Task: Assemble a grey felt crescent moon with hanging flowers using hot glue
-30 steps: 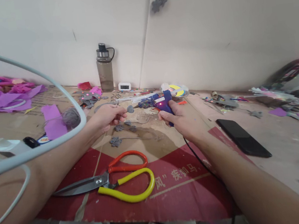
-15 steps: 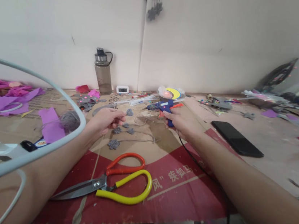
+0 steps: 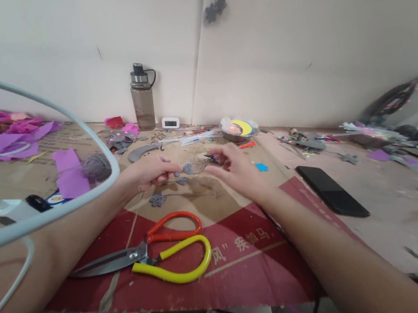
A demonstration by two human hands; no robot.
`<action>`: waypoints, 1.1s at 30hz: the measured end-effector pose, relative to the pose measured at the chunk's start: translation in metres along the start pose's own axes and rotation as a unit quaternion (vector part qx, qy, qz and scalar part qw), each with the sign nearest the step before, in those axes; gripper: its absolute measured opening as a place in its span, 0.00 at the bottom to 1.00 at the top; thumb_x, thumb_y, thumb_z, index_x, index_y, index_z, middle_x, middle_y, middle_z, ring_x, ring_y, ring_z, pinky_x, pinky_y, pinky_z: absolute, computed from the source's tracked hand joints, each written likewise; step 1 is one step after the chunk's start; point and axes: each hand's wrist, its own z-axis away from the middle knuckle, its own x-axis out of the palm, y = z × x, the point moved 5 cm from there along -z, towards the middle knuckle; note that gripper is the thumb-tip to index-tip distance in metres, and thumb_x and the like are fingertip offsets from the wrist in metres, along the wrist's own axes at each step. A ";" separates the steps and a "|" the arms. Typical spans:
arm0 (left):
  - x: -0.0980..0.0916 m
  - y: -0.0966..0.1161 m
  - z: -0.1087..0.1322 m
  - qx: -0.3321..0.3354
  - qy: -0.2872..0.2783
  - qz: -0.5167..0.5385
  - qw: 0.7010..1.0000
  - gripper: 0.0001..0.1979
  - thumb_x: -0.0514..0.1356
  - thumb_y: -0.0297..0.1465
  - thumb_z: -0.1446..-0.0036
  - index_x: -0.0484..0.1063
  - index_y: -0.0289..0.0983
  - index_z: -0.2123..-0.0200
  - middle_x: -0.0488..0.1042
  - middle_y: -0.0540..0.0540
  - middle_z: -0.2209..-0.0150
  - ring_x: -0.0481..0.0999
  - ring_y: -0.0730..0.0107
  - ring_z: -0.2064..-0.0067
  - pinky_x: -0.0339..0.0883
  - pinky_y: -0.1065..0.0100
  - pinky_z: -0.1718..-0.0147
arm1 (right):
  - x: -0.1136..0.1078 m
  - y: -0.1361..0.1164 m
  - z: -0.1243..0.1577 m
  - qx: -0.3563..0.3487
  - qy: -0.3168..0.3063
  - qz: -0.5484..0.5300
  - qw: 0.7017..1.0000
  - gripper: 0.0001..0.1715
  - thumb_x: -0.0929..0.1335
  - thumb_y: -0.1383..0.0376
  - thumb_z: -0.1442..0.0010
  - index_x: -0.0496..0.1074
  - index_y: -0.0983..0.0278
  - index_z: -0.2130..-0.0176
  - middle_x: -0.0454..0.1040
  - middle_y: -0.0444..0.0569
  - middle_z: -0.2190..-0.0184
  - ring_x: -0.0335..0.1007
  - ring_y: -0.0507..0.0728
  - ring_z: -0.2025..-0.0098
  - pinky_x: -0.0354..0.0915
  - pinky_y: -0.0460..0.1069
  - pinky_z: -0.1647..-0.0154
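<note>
Your left hand point(image 3: 150, 171) pinches a small grey felt piece point(image 3: 186, 168) low over the cardboard point(image 3: 244, 254), beyond the scissors point(image 3: 178, 277) — your right hand point(image 3: 233, 171) reaches in beside it, its grip unclear — seemingly a joining step, calling next for steady, fine fingertip placement.

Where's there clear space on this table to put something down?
Bare red cardboard lies between the scissors and your right forearm. Open tabletop sits right of the phone. Crowded: the strip along the wall from the bottle rightwards, and the felt bits by your left hand.
</note>
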 end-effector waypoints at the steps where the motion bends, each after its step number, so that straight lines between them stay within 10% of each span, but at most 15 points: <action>1: 0.002 0.000 0.000 0.001 -0.007 -0.009 1.000 0.14 0.65 0.32 0.55 0.67 0.34 0.86 0.62 0.52 0.86 0.53 0.85 0.87 0.42 0.76 0.87 | 0.010 -0.011 0.002 -0.020 -0.027 -0.013 0.999 0.25 0.70 0.56 0.45 0.67 0.62 0.50 0.68 0.53 0.57 0.66 0.59 0.55 0.64 0.54 0.56; 22: 0.011 -0.002 0.004 0.009 -0.050 -0.095 0.994 0.14 0.64 0.42 0.54 0.74 0.35 0.77 0.69 0.49 0.82 0.56 0.81 0.85 0.44 0.74 0.85 | 0.027 -0.023 0.006 -0.034 -0.042 -0.028 0.998 0.10 0.70 0.63 0.46 0.72 0.63 0.62 0.70 0.48 0.68 0.65 0.55 0.63 0.61 0.50 0.62; 33: 0.015 -0.001 0.009 0.119 -0.116 -0.421 0.892 0.06 0.64 0.34 0.57 0.76 0.39 0.80 0.70 0.51 0.84 0.63 0.75 0.81 0.48 0.73 0.81 | 0.035 -0.034 0.014 -0.074 -0.153 -0.077 0.982 0.12 0.71 0.59 0.45 0.74 0.61 0.60 0.68 0.47 0.64 0.65 0.54 0.59 0.61 0.50 0.56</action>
